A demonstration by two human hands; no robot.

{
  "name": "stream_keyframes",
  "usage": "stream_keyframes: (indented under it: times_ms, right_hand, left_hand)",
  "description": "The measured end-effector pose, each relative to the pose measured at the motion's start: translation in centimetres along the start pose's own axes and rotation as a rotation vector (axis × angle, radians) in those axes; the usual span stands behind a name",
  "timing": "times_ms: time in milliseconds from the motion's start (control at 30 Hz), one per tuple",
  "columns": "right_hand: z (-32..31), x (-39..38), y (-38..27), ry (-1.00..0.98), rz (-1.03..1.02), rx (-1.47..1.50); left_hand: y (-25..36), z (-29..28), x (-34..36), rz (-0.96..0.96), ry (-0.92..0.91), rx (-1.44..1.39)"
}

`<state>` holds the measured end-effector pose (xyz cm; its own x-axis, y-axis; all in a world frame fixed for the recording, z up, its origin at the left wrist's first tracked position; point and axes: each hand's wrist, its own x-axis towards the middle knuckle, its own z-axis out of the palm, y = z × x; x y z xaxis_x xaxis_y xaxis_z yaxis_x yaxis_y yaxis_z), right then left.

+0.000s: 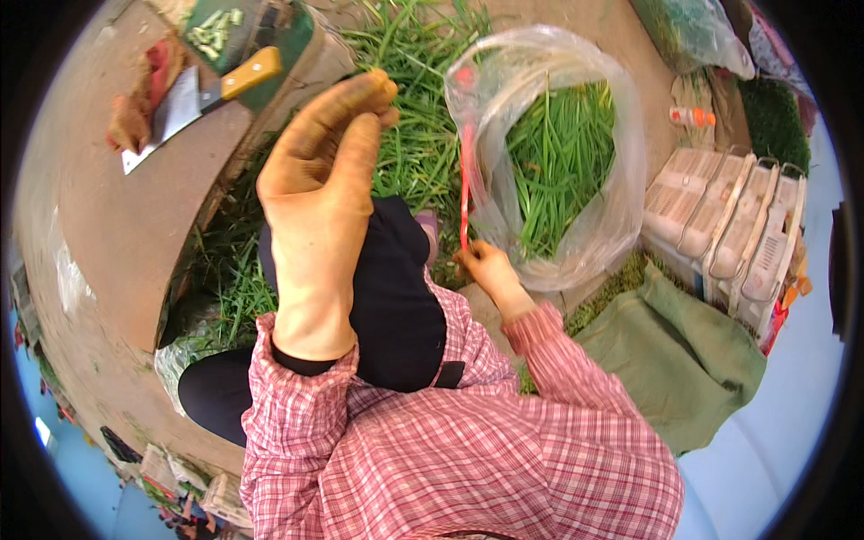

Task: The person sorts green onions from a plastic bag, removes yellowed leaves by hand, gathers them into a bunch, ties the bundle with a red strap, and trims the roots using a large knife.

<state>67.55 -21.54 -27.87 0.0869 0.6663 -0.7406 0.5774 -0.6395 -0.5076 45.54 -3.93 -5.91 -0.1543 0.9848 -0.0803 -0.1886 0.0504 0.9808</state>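
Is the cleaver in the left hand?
No, the cleaver lies on the brown surface, apart from the gloved left hand.

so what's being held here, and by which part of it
A long, thin red strip, by its near end, in the bare right hand's grip; nothing shows in the tan-gloved left hand's grip.

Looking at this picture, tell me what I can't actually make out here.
- Whether the gloved left hand pinches anything: head view, hidden by the hand's own curl.
- Lower end of the red strip: head view, covered by the right hand.
- Bottom of the clear plastic bag: head view, buried under long green leaves.
- What the distant people are doing: head view, too small and blurred near the rim.
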Motion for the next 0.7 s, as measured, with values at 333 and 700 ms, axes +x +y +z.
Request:
stream_keyframes:
  times_ms: [333,700]
  right_hand:
    - [-10.6,-12.7,-19.5,-0.151,-0.494,0.381]
    - [-3.0,-12.3,-31.9,-0.45,-0.451,1.236]
  left_hand:
    - [5.4,-2.8,-3.7,-0.52,-0.42,-0.034]
    - [4.8,-12.8,-8.8,-0.074,0.096,-0.627]
